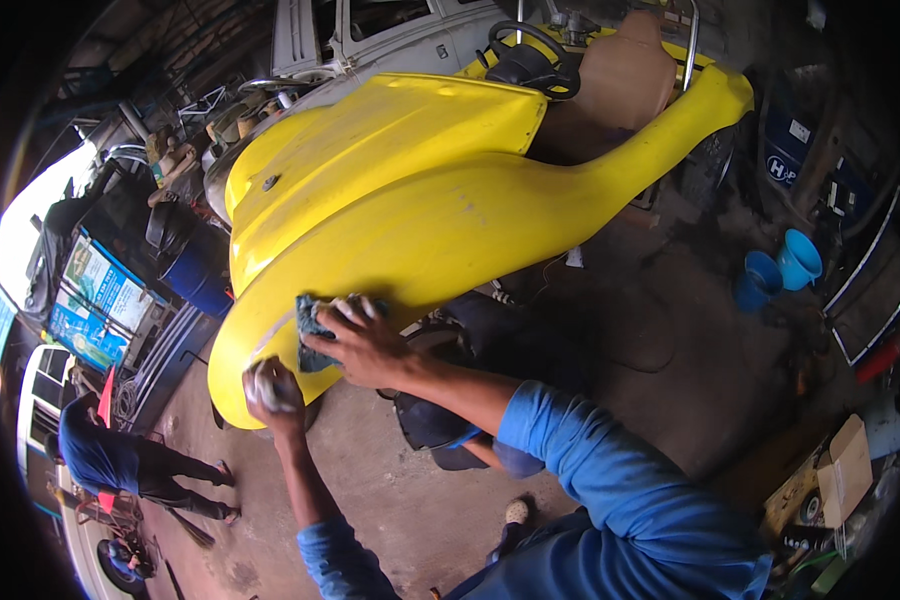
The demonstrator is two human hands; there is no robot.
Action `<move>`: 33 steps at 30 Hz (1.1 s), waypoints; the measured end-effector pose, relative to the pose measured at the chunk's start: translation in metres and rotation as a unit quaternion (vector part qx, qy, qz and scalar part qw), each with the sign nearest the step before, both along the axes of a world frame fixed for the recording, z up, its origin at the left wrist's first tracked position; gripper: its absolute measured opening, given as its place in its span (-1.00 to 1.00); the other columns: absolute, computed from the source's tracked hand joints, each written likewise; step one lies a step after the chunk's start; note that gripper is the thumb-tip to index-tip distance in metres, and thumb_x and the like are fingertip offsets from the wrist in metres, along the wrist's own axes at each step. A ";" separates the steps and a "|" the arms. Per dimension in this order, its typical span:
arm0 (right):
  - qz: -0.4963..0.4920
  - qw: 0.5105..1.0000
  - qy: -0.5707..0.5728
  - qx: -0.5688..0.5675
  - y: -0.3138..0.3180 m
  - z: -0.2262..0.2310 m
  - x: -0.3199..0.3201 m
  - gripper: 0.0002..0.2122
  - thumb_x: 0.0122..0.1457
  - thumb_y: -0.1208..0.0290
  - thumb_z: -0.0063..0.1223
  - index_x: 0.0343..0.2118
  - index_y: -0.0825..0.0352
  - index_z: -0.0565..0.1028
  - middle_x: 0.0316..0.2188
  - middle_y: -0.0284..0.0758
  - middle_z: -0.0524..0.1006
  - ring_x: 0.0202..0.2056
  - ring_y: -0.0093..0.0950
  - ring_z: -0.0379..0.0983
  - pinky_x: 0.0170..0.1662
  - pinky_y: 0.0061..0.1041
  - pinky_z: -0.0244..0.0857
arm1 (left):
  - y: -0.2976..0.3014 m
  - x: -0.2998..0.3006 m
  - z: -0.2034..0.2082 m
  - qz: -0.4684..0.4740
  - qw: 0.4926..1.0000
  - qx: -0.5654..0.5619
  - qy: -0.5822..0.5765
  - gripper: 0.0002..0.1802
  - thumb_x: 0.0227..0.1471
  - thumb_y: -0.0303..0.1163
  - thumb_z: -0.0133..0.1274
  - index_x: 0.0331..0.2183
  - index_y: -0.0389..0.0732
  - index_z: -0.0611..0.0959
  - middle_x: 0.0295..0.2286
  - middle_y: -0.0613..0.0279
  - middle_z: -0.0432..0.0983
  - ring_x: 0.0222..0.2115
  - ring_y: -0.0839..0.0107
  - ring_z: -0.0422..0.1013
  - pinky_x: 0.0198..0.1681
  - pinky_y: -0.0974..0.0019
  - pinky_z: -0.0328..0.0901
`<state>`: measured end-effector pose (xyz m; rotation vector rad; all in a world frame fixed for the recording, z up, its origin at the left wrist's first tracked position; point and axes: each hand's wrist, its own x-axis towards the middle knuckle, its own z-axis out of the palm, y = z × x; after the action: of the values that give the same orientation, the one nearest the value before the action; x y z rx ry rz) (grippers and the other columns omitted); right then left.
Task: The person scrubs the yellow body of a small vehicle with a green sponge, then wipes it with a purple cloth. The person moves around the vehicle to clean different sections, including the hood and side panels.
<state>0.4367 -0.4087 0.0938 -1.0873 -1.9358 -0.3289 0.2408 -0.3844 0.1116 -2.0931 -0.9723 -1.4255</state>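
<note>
while a dark cloth [313, 325] lies against the yellow fender [440, 235], the right hand [368, 348] grips it, fingers bent; the left hand [273, 400] clasps a white wad [284, 388] at the fender's front; blue buckets [798, 260] stand well apart.

White mass [272, 383] at left hand [282, 408]: material indeterminate. Cloth [307, 320]: partly covered by right hand [368, 348]. Second person [432, 420]: largely hidden behind right forearm [462, 388]. Left sleeve [342, 560]: cut off by lower edge.
</note>
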 end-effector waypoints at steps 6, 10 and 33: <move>-0.012 0.998 0.061 -0.010 -0.017 -0.026 0.156 -0.47 -0.26 0.41 0.20 -0.07 0.00 0.47 0.03 -0.29 0.28 0.04 -0.25 0.18 0.02 -0.10 0.05 | 0.029 0.137 0.014 0.017 1.000 -0.007 -0.013 -0.79 -0.27 -0.57 0.05 -0.41 -0.24 0.52 -0.48 0.06 0.44 -0.42 0.10 0.38 -0.31 0.18 0.27; -0.129 0.984 0.120 -0.023 0.000 -0.097 0.262 -0.37 -0.34 0.40 0.22 -0.04 -0.08 0.43 -0.09 -0.30 0.32 -0.08 -0.21 0.21 -0.09 -0.13 0.07 | 0.039 0.164 0.001 0.104 0.994 -0.009 0.017 -0.81 -0.25 -0.51 0.07 -0.43 -0.22 0.51 -0.50 0.09 0.43 -0.45 0.10 0.35 -0.31 0.11 0.26; 0.069 0.991 0.103 0.058 0.026 -0.009 0.161 -0.66 -0.13 0.37 0.01 -0.19 0.11 0.51 -0.14 -0.22 0.40 -0.07 -0.21 0.28 -0.05 0.01 0.10 | 0.040 0.157 -0.007 0.176 0.979 0.000 0.100 -0.69 -0.26 -0.38 0.10 -0.34 -0.23 0.55 -0.42 0.05 0.48 -0.34 0.00 0.38 -0.16 0.10 0.25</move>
<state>0.5977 -0.3832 0.0850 -0.8717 -1.7738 -0.2387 0.3981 -0.3445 0.1044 -1.9007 -1.1849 -1.0180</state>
